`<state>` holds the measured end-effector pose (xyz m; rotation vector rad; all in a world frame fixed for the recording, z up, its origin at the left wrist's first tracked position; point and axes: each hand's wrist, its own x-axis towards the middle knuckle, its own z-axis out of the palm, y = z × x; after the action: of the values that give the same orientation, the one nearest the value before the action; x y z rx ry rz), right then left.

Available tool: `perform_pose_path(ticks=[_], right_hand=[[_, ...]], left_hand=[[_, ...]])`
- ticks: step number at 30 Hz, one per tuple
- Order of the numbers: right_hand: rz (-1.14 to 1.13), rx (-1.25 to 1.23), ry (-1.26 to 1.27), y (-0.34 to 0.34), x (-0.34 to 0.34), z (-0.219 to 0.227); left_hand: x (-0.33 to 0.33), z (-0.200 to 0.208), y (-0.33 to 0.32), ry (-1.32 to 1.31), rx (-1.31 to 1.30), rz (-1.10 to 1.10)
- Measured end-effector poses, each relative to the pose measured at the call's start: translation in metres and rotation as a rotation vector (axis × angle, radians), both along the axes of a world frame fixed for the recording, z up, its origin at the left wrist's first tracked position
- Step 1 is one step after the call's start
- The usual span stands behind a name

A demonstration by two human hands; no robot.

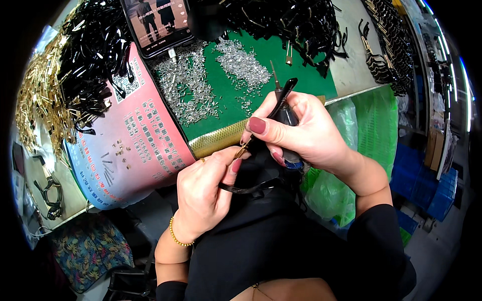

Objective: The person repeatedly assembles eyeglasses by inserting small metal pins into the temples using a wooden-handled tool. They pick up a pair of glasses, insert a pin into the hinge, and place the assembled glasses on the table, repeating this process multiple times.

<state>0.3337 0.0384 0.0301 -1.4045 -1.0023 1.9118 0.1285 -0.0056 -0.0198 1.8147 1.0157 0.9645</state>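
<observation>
Pinching slim, glossy black-and-gold eyeglass temple (287, 90) (probably light, slippery; best taken by its gold end) between closed left hand (203, 186) and curled right hand (312, 129), also gripping black, steel-tipped screwdriver (287, 117) there!

It's one head-worn fisheye, pretty close in, looking steeply down from above the near side of the green mat (230, 96).

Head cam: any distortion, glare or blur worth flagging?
Head view: fisheye bend, with lights bowing along the right rim and black corners; small highlights on the black parts pile and silver pieces; left hand and right hand fairly sharp; blue crates softer, dimmer.
</observation>
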Motion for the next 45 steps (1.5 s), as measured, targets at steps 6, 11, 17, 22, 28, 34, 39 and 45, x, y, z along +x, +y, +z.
perform_pose_path(ticks=[6, 11, 17, 22, 28, 34, 39, 45], right_hand=[[-0.024, 0.027, 0.024, -0.010, -0.005, -0.004], [-0.060, 0.039, 0.027, -0.003, 0.002, -0.002], [0.010, 0.069, -0.047, -0.012, -0.002, -0.002], [0.342, 0.565, -0.471, -0.009, 0.020, -0.012], [0.671, 0.859, -1.222, -0.008, 0.030, -0.005], [0.732, 0.912, -1.156, -0.020, 0.024, -0.004], [0.626, 0.986, -1.109, -0.010, 0.052, -0.003], [0.712, 0.926, -1.098, 0.008, 0.041, -0.003]], left_hand=[[0.004, -0.001, -0.002, -0.011, 0.004, 0.015], [0.003, -0.001, -0.002, -0.009, -0.018, 0.007], [0.007, 0.000, -0.003, 0.051, 0.027, 0.001], [0.006, -0.006, -0.008, 0.055, -0.085, -0.006], [-0.008, -0.002, -0.005, -0.066, -0.301, 0.154], [-0.012, -0.008, -0.003, -0.059, -0.259, 0.220], [-0.014, -0.007, -0.001, -0.063, -0.299, 0.199], [0.018, -0.004, 0.010, 0.076, -0.053, 0.095]])
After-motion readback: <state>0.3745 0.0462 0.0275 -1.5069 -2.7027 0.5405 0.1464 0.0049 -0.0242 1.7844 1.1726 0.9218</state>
